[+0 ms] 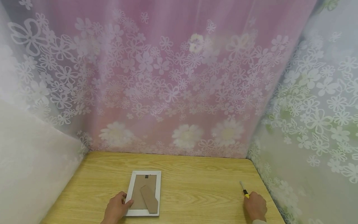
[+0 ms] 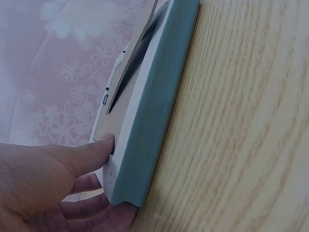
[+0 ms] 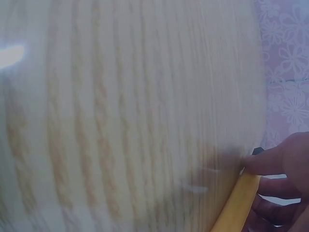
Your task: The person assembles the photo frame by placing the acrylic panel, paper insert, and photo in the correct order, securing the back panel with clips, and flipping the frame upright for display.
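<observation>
A picture frame (image 1: 158,186) lies back side up on the table, its white border around a brown backing board (image 1: 138,189). The board's easel leg (image 1: 149,199) slants across it, standing slightly off in the left wrist view. My left hand (image 1: 116,207) grips the frame's lower left side, thumb over the backing and fingers under the edge. In the left wrist view the frame's outer side (image 2: 159,106) looks blue-green. Far to the right, my right hand (image 1: 255,205) holds a screwdriver (image 1: 245,192) by its yellow and black handle, metal shaft pointing away; the palm hides the handle's end.
The wood-grain table (image 1: 201,183) runs back to a pink flowered curtain (image 1: 173,93). Pale flowered sheets hang along its right (image 1: 316,133) and left (image 1: 33,140) sides. Between the two hands lies a wide stretch of tabletop.
</observation>
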Demonstrator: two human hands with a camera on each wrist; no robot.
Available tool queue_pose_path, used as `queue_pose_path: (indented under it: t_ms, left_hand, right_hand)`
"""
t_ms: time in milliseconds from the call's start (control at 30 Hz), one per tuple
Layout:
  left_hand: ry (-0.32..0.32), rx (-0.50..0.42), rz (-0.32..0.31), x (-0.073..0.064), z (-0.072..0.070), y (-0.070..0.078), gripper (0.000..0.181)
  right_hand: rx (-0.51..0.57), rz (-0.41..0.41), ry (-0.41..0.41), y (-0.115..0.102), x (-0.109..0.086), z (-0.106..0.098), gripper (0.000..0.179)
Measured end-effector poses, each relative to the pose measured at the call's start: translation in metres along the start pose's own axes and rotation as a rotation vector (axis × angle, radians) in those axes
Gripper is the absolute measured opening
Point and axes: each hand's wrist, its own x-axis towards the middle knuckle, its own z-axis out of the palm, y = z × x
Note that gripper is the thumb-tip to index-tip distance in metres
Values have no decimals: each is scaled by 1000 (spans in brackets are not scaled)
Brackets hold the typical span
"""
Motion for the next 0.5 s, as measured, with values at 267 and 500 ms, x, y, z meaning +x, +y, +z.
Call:
queue_pose_path:
  t_ms: [267, 500]
  left_hand:
    - [-3, 2, -12, 2, 0, -2, 37]
    - [-11, 1, -14, 1, 0, -1, 37]
  right_hand:
    - [7, 3, -15, -1, -2, -1, 21]
    - [14, 6, -34, -1, -1, 0, 21]
